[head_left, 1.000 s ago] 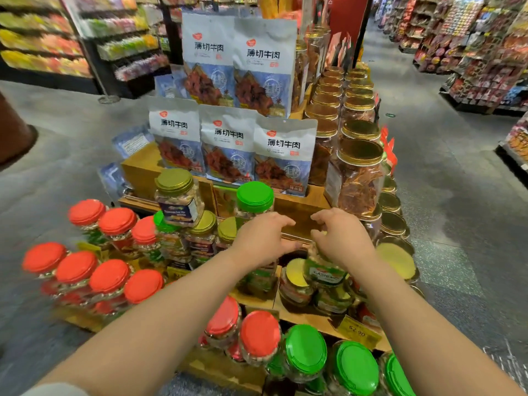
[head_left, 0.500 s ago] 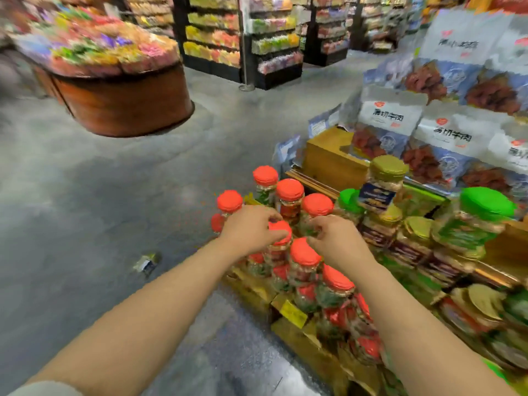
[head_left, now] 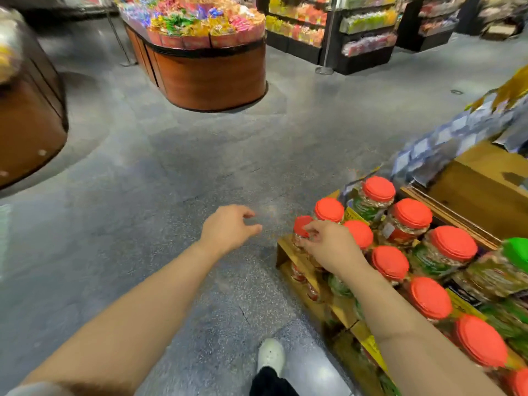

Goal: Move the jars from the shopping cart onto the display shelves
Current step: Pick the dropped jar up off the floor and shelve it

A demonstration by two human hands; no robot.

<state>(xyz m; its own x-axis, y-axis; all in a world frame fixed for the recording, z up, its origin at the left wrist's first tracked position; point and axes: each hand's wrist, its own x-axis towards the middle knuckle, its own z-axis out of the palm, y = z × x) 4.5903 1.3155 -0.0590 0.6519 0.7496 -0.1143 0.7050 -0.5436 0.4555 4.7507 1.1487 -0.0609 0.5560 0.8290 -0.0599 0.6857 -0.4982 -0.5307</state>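
Corner jar [head_left: 300, 232]: red lid, upright, at the near-left corner of the shelf [head_left: 288, 254], touching its red-lidded neighbours.
Right hand [head_left: 328, 247]: on this jar, fingertips pinching the lid rim from the right and above; the nearer hand.
Left hand [head_left: 228, 230]: holds nothing, fingers loosely curled over the floor [head_left: 171, 167], left of the jar and apart from it.
Hidden: jar body mostly behind the right hand; label unreadable. Cart not in view. Frame blurred at right.

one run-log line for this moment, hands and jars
left hand: open, over floor, holds nothing | right hand: touches corner red-lid jar | jar on display shelf | cart: not in view
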